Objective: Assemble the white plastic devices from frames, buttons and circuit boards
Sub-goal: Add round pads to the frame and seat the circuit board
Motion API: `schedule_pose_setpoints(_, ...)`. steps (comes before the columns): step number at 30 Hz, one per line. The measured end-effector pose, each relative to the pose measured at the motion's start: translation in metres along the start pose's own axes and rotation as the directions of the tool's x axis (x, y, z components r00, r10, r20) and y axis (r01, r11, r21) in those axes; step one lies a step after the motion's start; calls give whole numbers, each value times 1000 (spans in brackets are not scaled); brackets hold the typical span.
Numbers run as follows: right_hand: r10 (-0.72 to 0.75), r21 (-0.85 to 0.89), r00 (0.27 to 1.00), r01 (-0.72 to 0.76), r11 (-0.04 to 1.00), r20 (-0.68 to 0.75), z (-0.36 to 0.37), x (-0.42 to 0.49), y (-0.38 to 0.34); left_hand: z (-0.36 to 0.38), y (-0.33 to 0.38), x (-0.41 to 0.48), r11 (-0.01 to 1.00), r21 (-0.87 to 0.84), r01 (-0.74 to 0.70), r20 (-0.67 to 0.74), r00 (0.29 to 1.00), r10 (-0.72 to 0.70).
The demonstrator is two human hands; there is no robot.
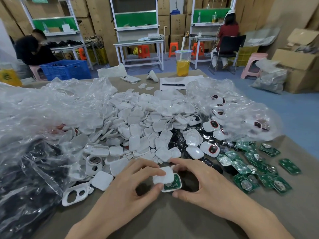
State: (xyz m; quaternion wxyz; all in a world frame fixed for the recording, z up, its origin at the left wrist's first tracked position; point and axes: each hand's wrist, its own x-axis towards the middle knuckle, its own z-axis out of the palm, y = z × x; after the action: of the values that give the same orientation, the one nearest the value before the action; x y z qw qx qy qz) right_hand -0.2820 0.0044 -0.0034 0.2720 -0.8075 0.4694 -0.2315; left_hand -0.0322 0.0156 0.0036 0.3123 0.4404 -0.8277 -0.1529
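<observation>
Green circuit board [174, 183] in frame [172, 189], lower centre: left part hidden under white cover [164, 175]. Dark bag [25, 187] lower left cut off at left & btm edges, contents unreadable thru plastic. Cardboard boxes [296, 61] upper right blurred. Parts under clear bag [43, 109] mid left indistinct.

We record a back wall lined with stacked brown cartons [101, 23]. Three white-framed workbenches [138, 44] with green back panels [136, 18] stand before it on a blue floor [284, 107]. Orange stools [143, 50] sit under and between the benches, and a pink stool [253, 64] stands at right. One seated person [32, 49] works at the left bench beside a blue crate [65, 69]; a second person [227, 30] occupies a black chair [231, 44] at the right bench. Lighting is even.
</observation>
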Motion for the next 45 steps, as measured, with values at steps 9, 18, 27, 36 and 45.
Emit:
schedule_pose_setpoints(9,-24,-55,1000,24,998,9,0,2,-1,6,4,7,992,89,-89,106,991,79)
schedule_pose_setpoints(18,-33,-53,999,34,998,15,-2,4,-4,8,1,9,991,102,-87,126,989,74)
schedule_pose_setpoints(27,-28,-47,1000,28,998,10,0,6,0,5,-1,6,995,-90,51,15,999,-50)
schedule_pose_setpoints(36,-103,-82,995,103,991,9,1,6,1,-7,-16,5,979,-57,196,-219,954,-204)
schedule_pose_setpoints(45,-115,-78,993,115,990,5,1,6,2,-5,-12,4,980,-67,185,-160,968,-194)
